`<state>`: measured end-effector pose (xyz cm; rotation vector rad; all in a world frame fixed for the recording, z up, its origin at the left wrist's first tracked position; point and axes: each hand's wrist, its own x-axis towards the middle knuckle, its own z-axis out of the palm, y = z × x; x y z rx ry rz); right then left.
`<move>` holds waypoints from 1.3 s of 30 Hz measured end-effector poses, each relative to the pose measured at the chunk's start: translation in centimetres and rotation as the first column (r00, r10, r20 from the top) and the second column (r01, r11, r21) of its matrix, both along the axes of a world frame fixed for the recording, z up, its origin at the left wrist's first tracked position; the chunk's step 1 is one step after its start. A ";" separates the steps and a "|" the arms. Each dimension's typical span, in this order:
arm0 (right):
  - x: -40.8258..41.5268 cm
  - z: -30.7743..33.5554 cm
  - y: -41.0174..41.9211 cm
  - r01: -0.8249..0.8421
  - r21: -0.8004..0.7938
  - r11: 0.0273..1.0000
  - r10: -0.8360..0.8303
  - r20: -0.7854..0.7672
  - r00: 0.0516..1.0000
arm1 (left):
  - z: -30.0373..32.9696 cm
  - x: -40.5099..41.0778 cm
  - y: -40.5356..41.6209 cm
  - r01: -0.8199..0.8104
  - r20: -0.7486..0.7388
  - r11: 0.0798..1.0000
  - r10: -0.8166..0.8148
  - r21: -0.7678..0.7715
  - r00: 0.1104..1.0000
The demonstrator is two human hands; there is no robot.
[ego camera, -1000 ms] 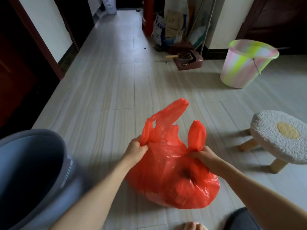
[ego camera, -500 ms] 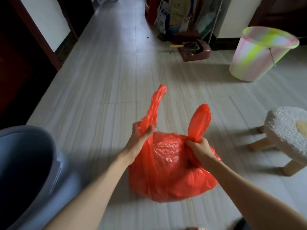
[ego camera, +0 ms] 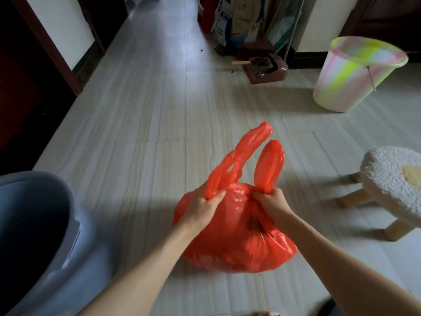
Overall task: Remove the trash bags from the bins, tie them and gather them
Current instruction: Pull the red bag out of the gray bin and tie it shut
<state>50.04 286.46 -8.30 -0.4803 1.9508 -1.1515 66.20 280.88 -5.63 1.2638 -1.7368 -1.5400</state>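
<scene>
Step in hand: tying, by my reading; the red trash bag [ego camera: 237,236] is already out of a bin and sits on the floor [ego camera: 145,115] in the lower middle of the frame, its two handle loops gathered but not yet crossed or knotted.
Left hand [ego camera: 202,208]: fingers clamped round the base of the left handle loop [ego camera: 246,151], which stands up and leans toward the upper right.
Right hand [ego camera: 271,202]: fingers pinched tight on the base of the right handle loop [ego camera: 270,166], which stands nearly upright just beside the other loop.
Bag: full and rounded, resting on the floor between the forearms, mouth drawn in under the two hands.
Next move calls for: crossing one loop over the other, tucking it under and pulling both snug; the thin plastic likely stretches or tears if yanked, so an even pull seems wise.
Bins: a grey bin [ego camera: 34,226] at lower left, no liner visible in the part shown; a pink and green bin [ego camera: 355,74] at upper right, well apart from the bag.
Nearby: a white stool [ego camera: 394,179] at the right edge.
Writing: printed sacks [ego camera: 230,21] lean at the top centre, their lettering too blurred to read; no brand or label shows on the bag.
</scene>
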 end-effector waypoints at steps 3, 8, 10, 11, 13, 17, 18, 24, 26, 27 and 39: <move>-0.7 0.0 0.8 -0.028 -0.076 0.997 0.038 0.131 0.991 | 0.0 -0.9 0.1 0.006 -0.054 0.998 -0.002 0.060 0.999; -0.7 0.3 0.9 -0.024 -0.101 0.995 0.060 0.369 0.928 | -0.7 -1.7 -1.1 0.023 0.193 0.992 0.001 -0.120 0.981; -0.8 0.7 0.8 -0.005 -0.089 0.996 0.043 0.421 0.906 | -1.2 -1.4 -1.3 0.083 0.291 0.972 -0.016 -0.220 0.957; -0.9 0.8 0.9 0.013 -0.082 0.997 0.024 0.434 0.901 | -1.3 -1.3 -1.4 0.082 0.306 0.966 -0.004 -0.244 0.952; -1.1 0.9 1.1 0.033 -0.075 0.997 0.003 0.429 0.903 | -1.5 -1.1 -1.3 0.075 0.341 0.956 0.027 -0.283 0.940; -1.4 0.8 1.4 0.059 -0.144 0.988 -0.003 0.364 0.931 | -1.2 -1.3 -1.2 0.154 0.498 0.938 0.023 -0.311 0.867; -1.4 0.9 1.4 0.055 -0.160 0.986 0.000 0.328 0.945 | -1.1 -1.4 -1.3 0.155 0.518 0.947 0.015 -0.282 0.856; -0.3 1.8 1.2 0.002 -0.288 0.958 0.020 0.074 0.997 | -1.4 -1.3 -1.6 -0.047 0.343 0.994 0.079 -0.102 0.936; 0.4 1.9 0.7 0.074 -0.297 0.952 -0.048 0.094 0.994 | -1.7 -1.3 -1.3 -0.123 0.283 0.987 0.148 -0.105 0.948; 0.6 1.7 0.4 0.135 -0.280 0.951 -0.100 0.137 0.986 | -1.8 -1.3 -1.2 -0.158 0.256 0.983 0.177 -0.093 0.950; 2.1 -0.1 -2.8 0.089 -0.038 0.995 -0.085 0.103 0.991 | -2.5 -2.4 0.0 -0.280 -0.125 0.960 0.277 -0.007 0.953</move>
